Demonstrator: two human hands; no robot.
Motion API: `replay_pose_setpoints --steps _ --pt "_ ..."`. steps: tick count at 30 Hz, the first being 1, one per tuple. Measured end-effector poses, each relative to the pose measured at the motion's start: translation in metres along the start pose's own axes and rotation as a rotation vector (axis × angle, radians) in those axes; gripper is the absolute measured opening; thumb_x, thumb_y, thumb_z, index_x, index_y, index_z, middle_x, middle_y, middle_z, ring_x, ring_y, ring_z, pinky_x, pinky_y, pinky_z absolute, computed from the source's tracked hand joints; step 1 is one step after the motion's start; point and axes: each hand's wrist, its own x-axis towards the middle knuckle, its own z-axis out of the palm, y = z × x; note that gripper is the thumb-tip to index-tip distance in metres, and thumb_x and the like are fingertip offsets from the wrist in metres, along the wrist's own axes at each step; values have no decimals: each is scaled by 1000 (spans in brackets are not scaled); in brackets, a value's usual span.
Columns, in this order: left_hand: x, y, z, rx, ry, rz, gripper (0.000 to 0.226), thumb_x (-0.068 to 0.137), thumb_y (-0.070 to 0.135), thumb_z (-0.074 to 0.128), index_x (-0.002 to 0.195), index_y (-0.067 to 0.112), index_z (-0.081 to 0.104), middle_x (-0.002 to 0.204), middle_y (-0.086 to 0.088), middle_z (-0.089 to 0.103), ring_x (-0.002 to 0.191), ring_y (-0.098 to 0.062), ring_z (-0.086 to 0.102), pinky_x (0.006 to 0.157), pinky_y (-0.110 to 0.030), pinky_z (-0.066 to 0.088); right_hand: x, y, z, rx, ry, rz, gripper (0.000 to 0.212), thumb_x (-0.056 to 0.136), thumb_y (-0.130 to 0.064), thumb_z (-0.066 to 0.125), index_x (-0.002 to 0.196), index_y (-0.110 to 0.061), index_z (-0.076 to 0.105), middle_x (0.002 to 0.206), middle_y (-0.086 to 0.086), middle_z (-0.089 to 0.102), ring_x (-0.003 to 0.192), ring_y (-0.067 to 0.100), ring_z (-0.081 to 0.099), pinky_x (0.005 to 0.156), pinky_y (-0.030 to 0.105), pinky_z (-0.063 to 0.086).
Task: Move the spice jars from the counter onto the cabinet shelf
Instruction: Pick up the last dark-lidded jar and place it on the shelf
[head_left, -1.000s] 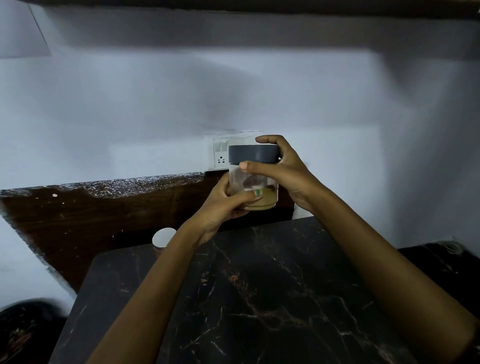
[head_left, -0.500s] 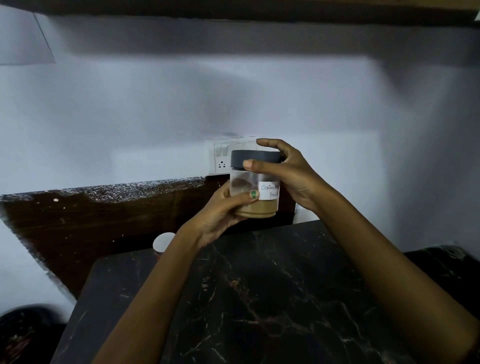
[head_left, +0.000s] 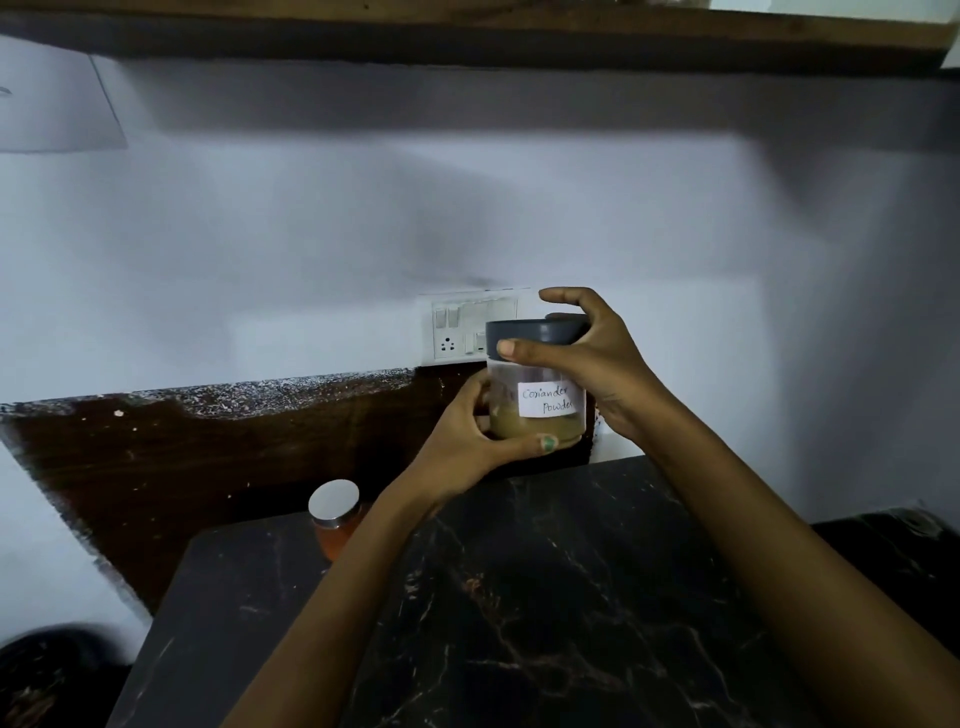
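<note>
A clear jar (head_left: 540, 410) with a dark grey lid and a white label reading "Coriander Powder" is held in the air above the back of the black marble counter (head_left: 519, 613). It holds tan powder at the bottom. My left hand (head_left: 467, 441) grips the jar's lower body from the left. My right hand (head_left: 587, 358) curls round the lid from the right. A second jar (head_left: 335, 514) with a silver lid and orange contents stands on the counter's back left, partly hidden by my left forearm. The wooden shelf edge (head_left: 467, 31) runs along the top.
A white switch and socket plate (head_left: 465, 325) is on the wall behind the jar. A dark brown backsplash (head_left: 208, 447) runs behind the counter on the left. A dark round object (head_left: 47, 675) sits at the bottom left.
The jar has turned so its label now faces me, and my left thumb has slid lower on it. Both hands keep hold of it.
</note>
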Motion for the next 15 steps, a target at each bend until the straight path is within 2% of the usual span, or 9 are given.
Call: replay_pose_setpoints --steps 5,8,10,13,15 --pt "1 5 3 70 39 53 79 63 21 85 131 20 45 122 3 61 100 -6 65 80 -20 55 -3 -4 -4 -1 12 -17 73 60 -22 86 121 -29 49 113 4 57 95 14 64 77 29 58" --pt "1 11 5 86 84 61 83 62 21 85 133 20 42 125 3 58 103 -9 64 81 -22 56 -4 -10 -11 108 -11 23 60 73 -32 76 125 -27 46 108 1 61 82 4 69 61 18 55" --pt "2 15 9 66 103 88 81 62 17 85 131 22 44 120 7 60 99 -2 64 75 -17 55 -5 -13 -16 212 -12 37 49 85 -36 62 128 -19 45 105 -1 63 81 1 68 61 18 54" --pt "7 23 15 18 125 126 74 62 12 86 122 30 48 105 16 67 94 6 64 70 -11 52 -8 -11 -23 231 18 78 44 95 -39 41 127 -11 49 121 11 60 110 22 61 85 33 52" --pt "13 29 21 -25 151 156 72 60 11 87 117 35 49 99 21 69 93 5 65 69 -11 51 -13 -9 -25 223 46 80 40 96 -36 36 121 -12 55 116 14 64 106 25 62 81 32 51"
